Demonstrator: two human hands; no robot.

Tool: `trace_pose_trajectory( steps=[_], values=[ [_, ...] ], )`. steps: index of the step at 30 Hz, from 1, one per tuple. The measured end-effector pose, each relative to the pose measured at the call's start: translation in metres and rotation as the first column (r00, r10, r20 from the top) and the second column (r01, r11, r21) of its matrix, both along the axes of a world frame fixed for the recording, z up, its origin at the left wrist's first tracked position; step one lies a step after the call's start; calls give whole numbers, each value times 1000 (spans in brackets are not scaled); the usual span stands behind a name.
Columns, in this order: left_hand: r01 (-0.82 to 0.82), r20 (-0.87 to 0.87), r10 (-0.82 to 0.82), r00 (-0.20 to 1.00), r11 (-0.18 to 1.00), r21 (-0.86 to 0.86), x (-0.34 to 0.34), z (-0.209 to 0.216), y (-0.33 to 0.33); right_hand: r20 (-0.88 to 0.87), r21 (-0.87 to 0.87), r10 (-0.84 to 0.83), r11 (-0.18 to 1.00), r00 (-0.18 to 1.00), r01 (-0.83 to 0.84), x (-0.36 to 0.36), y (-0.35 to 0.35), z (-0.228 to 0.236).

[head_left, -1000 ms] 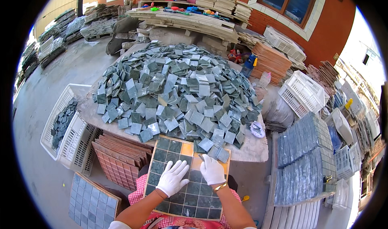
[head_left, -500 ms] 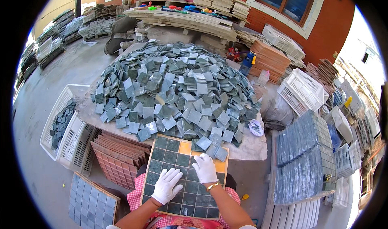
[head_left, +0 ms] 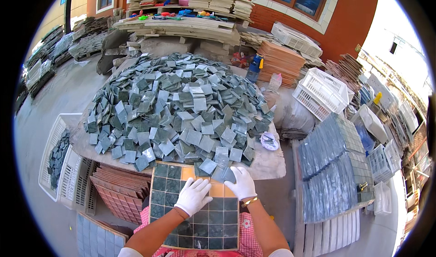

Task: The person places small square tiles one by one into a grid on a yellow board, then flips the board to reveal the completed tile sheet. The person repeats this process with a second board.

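Observation:
A square board (head_left: 158, 171) rests on my lap, with dark green square tiles (head_left: 215, 217) laid in rows across most of it. Bare orange-yellow patches show near its far edge. My left hand (head_left: 194, 197), in a white glove, lies flat over the upper middle of the board with fingers stretched. My right hand (head_left: 243, 184), also gloved, is at the board's far right corner, thumb and fingers apart around the corner of a loose grey-green tile (head_left: 220, 173). Another loose tile (head_left: 208, 166) lies beside it, overlapping the board's far edge. The right fingertips' contact is unclear.
A large heap of loose tiles (head_left: 177, 107) covers the table (head_left: 272, 159) beyond the board. White crates (head_left: 56, 130) stand at left, above stacked reddish tile sheets (head_left: 119, 193). Wrapped tile stacks (head_left: 329, 166) sit on a pallet at right. A blue bottle (head_left: 254, 68) stands behind the heap.
My right hand has moved forward and right, off the laid tiles to the loose ones at the far edge. My left hand has slid forward on the board. The view has shifted right.

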State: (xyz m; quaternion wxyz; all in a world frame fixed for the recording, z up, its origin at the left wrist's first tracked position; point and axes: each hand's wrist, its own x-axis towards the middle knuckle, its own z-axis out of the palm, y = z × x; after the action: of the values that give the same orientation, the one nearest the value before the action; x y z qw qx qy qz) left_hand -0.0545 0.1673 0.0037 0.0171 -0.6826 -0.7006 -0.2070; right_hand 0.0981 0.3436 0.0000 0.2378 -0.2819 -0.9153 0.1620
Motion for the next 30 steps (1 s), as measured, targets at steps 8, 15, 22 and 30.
trace_pose_trajectory(
  steps=[8, 15, 22, 30],
  values=[
    [46, -228, -35, 973, 998, 44, -9, 19, 63, -42, -514, -42, 857, 998, 14, 13, 19, 27],
    [30, -242, -45, 969, 997, -66, -7, 38, 88, -42, -419, -12, 908, 999, -7, 37, 25, 29],
    [51, -355, -34, 934, 998, 38, -2, 20, 93, 75, -434, 334, 859, 939, -271, 39, 8, 21],
    [-1, -308, -44, 950, 990, -142, -7, 41, 90, -7, -284, 230, 933, 973, -222, 36, 14, 8]
  ],
)
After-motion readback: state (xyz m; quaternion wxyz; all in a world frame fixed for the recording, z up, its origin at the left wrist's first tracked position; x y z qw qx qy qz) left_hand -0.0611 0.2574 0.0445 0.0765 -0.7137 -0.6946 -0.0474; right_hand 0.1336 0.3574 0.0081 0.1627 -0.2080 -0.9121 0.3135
